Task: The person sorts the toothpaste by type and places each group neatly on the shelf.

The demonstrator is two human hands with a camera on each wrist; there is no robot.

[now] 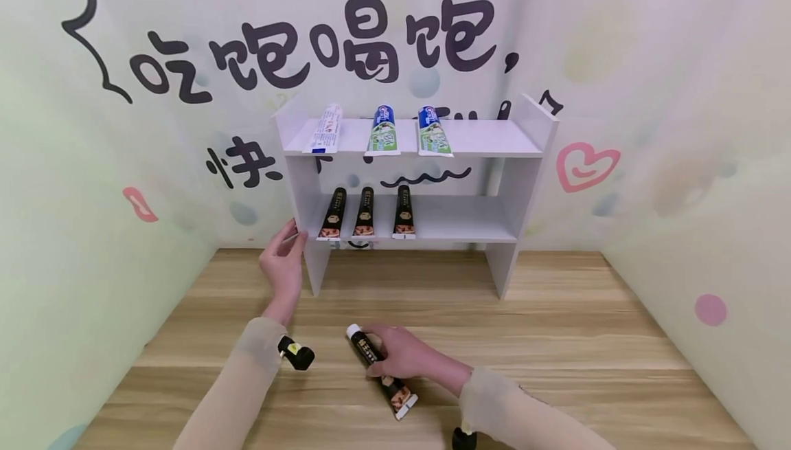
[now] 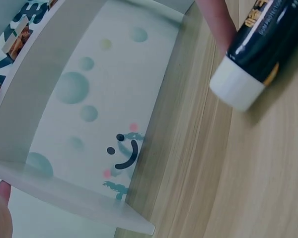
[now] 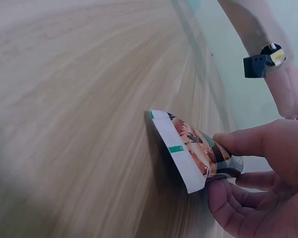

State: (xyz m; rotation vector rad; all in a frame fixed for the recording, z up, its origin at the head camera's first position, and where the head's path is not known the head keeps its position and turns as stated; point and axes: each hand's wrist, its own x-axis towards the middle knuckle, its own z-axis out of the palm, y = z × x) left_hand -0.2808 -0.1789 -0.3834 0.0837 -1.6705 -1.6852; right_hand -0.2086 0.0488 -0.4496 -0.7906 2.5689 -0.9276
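Observation:
A black toothpaste tube [image 1: 380, 369] with a white cap lies on the wooden table, and my right hand [image 1: 398, 352] grips it round the middle. The right wrist view shows its crimped end [image 3: 186, 156] held by thumb and fingers [image 3: 248, 141]. The left wrist view shows the white cap [image 2: 237, 83]. My left hand [image 1: 284, 264] rests against the left side panel of the white shelf [image 1: 295, 182], fingers fairly straight. Three black tubes [image 1: 364, 214] lie on the lower shelf board. Three lighter tubes [image 1: 383, 130] lie on the top board.
The white two-level shelf [image 1: 525, 161] stands at the back of the wooden table [image 1: 556, 340], against a decorated wall. Walls close in on the left and right. The right halves of both shelf boards hold nothing.

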